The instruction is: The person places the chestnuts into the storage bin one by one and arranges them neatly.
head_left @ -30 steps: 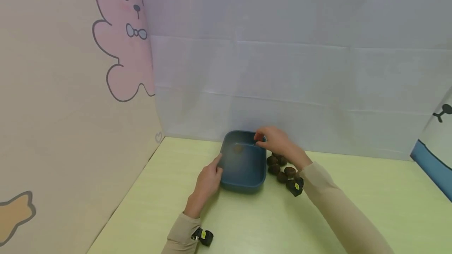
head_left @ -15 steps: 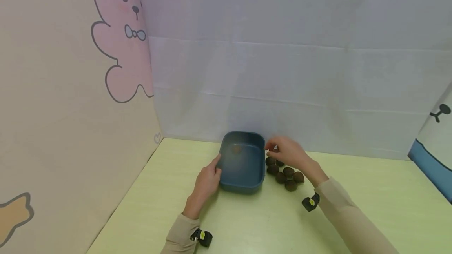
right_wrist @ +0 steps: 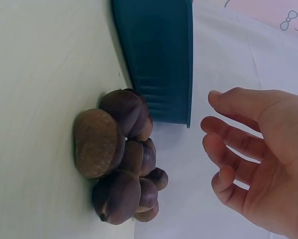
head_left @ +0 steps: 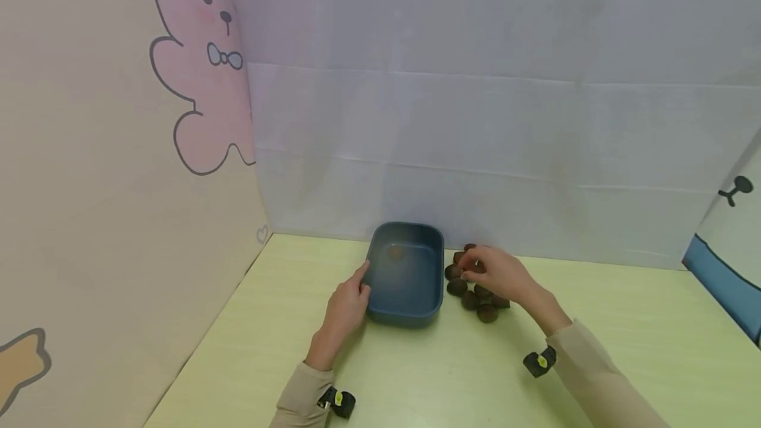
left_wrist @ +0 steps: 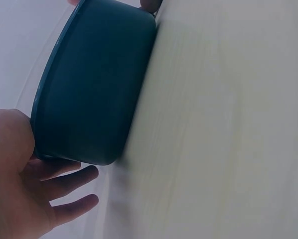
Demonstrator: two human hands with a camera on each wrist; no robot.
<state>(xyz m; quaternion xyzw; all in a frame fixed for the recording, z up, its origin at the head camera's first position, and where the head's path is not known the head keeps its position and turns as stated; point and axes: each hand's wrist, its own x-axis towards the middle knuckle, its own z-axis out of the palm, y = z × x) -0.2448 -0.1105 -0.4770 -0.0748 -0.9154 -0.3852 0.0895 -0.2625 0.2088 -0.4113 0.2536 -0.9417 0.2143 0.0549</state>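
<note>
A dark blue-green rectangular bin [head_left: 406,315] stands on the table near the back wall, with a single brown chestnut [head_left: 396,253] at its far end. My left hand [head_left: 346,306] holds the bin's left rim; in the left wrist view the lower fingers [left_wrist: 72,180] stretch along its outer side. Several chestnuts [right_wrist: 97,144] lie in a cluster right of the bin. Over them hovers my right hand [head_left: 499,273], partly hiding some. In the right wrist view its fingers are loosely bent, with nothing between thumb and fingertips, apart from the nuts.
The pale yellow-green table [head_left: 428,375] meets a white sheet [head_left: 475,124] hung behind the bin. On the left rises a beige panel [head_left: 107,183] with a pink cartoon bear [head_left: 208,84]. Another printed panel [head_left: 731,263] stands at the right.
My right hand has come from above the bin's far right corner, out over the rim and toward me, to the chestnuts. The left hand keeps its place on the bin.
</note>
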